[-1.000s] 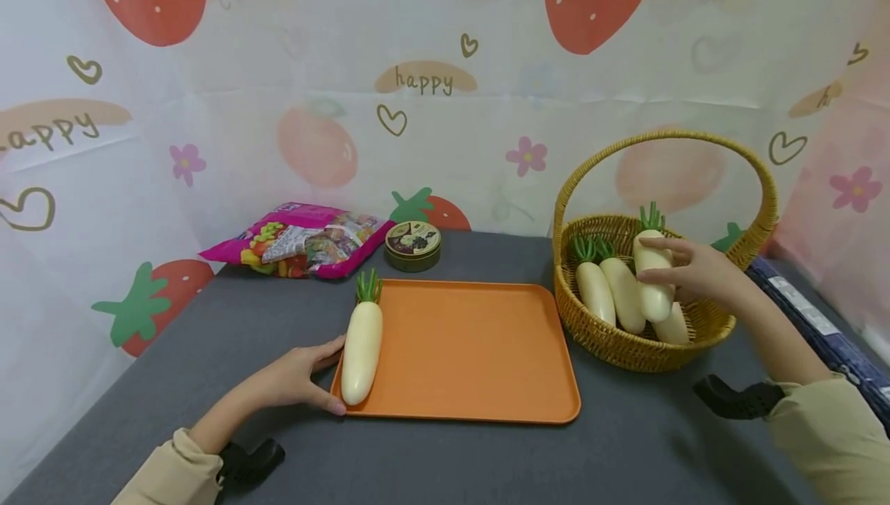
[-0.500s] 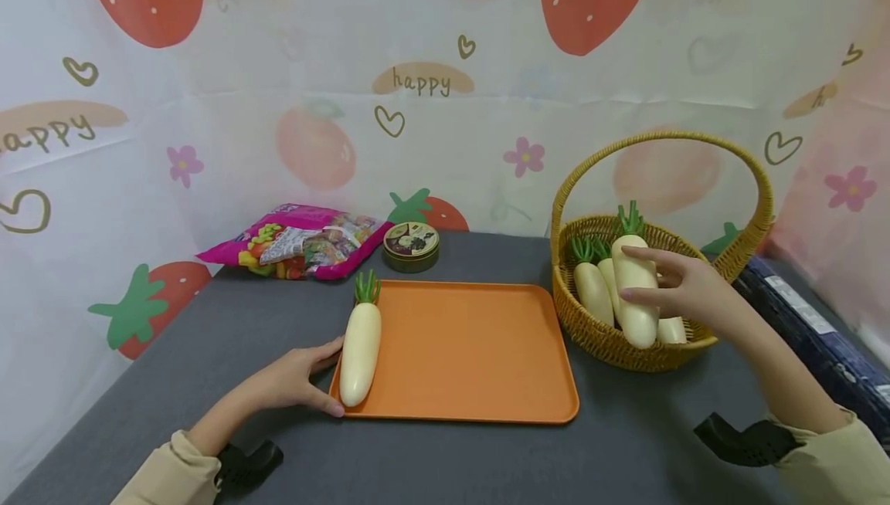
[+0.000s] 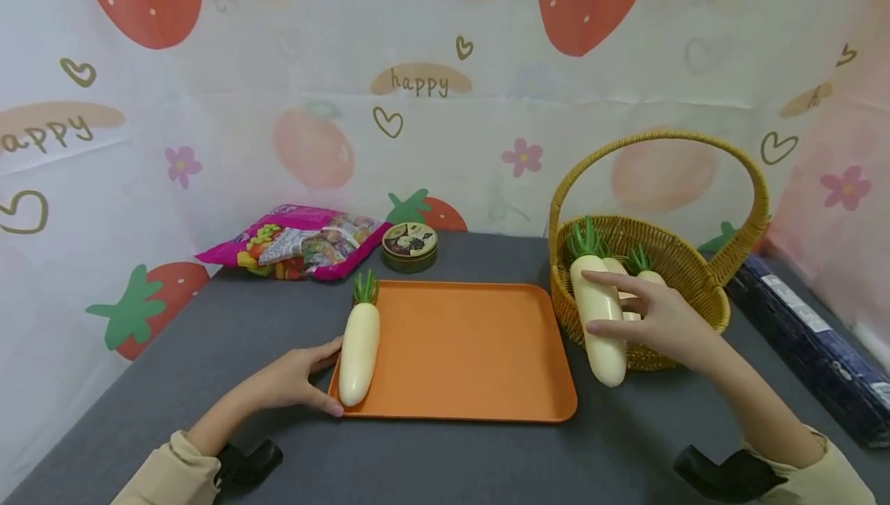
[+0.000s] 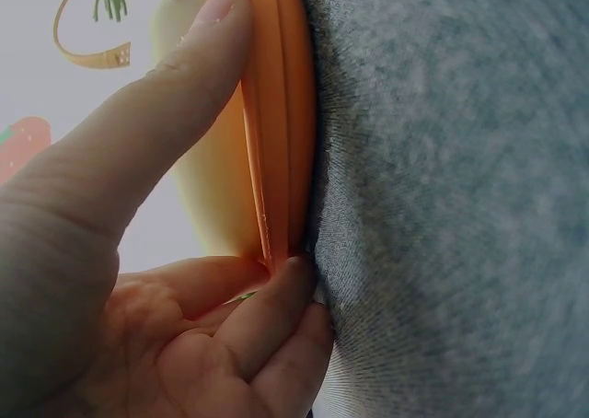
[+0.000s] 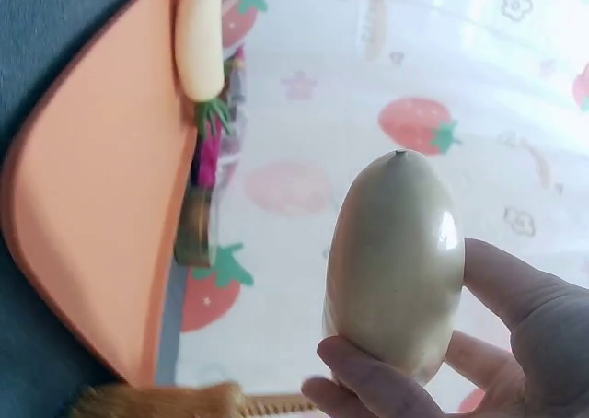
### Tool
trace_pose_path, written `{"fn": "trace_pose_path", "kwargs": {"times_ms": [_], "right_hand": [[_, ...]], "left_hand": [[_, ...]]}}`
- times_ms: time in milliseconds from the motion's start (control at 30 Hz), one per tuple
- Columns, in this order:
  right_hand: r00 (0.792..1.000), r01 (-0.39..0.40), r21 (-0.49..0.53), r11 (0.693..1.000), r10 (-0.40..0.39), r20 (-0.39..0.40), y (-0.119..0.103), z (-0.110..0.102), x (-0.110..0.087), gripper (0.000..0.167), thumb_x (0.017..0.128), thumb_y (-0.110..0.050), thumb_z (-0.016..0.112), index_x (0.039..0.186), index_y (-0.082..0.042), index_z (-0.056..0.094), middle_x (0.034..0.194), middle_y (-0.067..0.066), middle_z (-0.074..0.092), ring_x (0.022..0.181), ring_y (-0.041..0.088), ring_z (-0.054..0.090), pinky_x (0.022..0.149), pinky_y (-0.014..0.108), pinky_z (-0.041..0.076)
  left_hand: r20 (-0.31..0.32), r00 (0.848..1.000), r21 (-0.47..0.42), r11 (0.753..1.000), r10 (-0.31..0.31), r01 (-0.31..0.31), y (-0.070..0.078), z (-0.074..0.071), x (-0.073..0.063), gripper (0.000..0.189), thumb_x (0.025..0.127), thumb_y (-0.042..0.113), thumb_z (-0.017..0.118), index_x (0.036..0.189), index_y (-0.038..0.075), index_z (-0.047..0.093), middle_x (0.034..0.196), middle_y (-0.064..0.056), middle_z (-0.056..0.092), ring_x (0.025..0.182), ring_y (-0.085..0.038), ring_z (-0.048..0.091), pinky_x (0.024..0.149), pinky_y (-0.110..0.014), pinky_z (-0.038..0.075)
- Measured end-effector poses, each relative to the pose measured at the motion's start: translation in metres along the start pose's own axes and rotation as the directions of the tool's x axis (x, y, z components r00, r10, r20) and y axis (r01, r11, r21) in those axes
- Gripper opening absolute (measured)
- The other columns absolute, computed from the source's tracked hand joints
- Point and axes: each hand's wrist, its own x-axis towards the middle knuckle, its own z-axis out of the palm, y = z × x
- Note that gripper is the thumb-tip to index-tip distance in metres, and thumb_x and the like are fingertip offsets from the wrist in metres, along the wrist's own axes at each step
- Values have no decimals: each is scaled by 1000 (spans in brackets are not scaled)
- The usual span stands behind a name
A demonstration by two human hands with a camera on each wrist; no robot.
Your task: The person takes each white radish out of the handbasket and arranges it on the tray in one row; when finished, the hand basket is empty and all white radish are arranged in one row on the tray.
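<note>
My right hand (image 3: 657, 318) grips a white radish (image 3: 599, 320) with green leaves, thumb on one side and fingers on the other. The radish overlaps the left front rim of the wicker basket (image 3: 716, 296) in the head view; its rounded tip (image 5: 400, 174) faces the right wrist camera. More white radishes, partly hidden by the hand, lie in the basket. My left hand (image 3: 295, 381) holds the near left corner of the orange tray (image 3: 473, 350), thumb at the front rim and fingers (image 4: 276, 317) curled against the side. Another white radish (image 3: 359, 354) lies along the tray's left edge.
Behind the tray sit a pink snack bag (image 3: 313, 242) and a round tin (image 3: 410, 247). A long dark blue box (image 3: 813, 350) lies right of the basket on the grey tabletop (image 3: 445, 462). A strawberry-print cloth (image 3: 445, 142) hangs at the back.
My right hand has carried its radish left and toward me, from over the basket's inside to its left front rim. The left hand stays at the tray's corner.
</note>
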Motion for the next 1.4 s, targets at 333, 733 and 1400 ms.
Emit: {"fn": "trace_pose_path", "kwargs": {"times_ms": [333,733,1400], "right_hand": [[993,23,144,989,-40,115,8,59,17,61,77,-25,72,132,-13,46,123,17,48,84,20,60,64,34,47],[986,37,252,967,-75,146,-6,103,66,62,78,-23,71,133,-11,45,124,19,43,90,26,61,64,40,51],[988,24,11,1000,-25,153,-14,173,106,59,74,-34,73,127,-20,53,118,9,51,96,22,50,66,29,46]], "left_hand": [[-14,1000,9,1000,-19,19,0,1,2,98,70,33,76,139,-8,19,137,-27,28,121,-33,35,96,-49,27],[-18,1000,17,1000,-19,20,0,1,3,99,69,33,77,139,-8,19,137,-27,27,121,-33,35,96,-48,27],[-15,1000,28,1000,13,-13,0,2,0,97,71,31,76,138,-10,19,137,-29,25,121,-35,34,95,-48,28]]}}
